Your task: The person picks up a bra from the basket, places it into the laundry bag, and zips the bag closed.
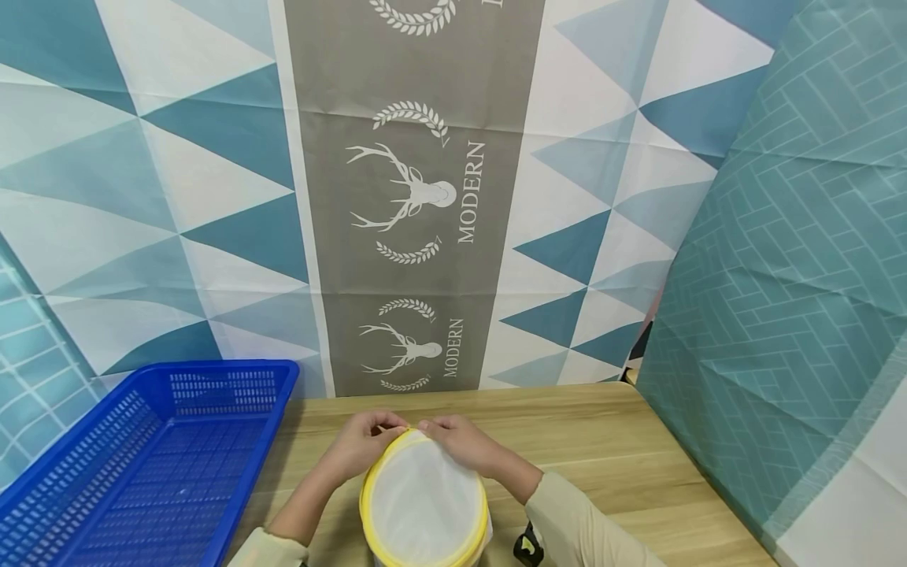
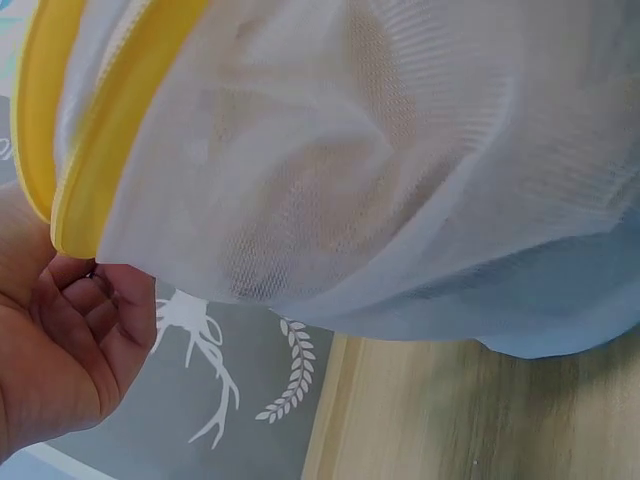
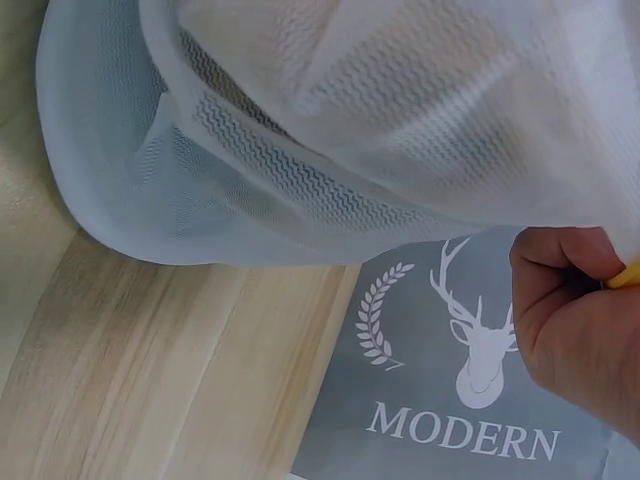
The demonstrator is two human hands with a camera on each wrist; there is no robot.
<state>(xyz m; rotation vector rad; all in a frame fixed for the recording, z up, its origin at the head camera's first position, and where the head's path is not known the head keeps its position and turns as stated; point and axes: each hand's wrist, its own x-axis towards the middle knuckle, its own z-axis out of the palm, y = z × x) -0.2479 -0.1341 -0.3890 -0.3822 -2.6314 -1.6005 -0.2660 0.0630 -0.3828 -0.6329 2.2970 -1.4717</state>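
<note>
A white mesh laundry bag (image 1: 425,500) with yellow trim stands at the front of the table, its round top facing up. My left hand (image 1: 360,446) pinches the yellow edge at the far side of the top. Close beside it, my right hand (image 1: 464,442) grips the same edge between thumb and curled fingers. In the left wrist view, two yellow bands (image 2: 125,110) run down to the left fingers, with a zipper's teeth along one. The right wrist view shows the creased mesh wall (image 3: 400,110) and a bit of yellow at the right thumb.
A blue plastic basket (image 1: 279,425) with slotted walls stands on the left. The wooden table (image 1: 602,465) extends to the right, up to a teal patterned cloth (image 1: 794,315). Behind the table hangs a printed cloth (image 1: 411,260) with deer heads. A small black object (image 1: 527,545) lies by the right sleeve.
</note>
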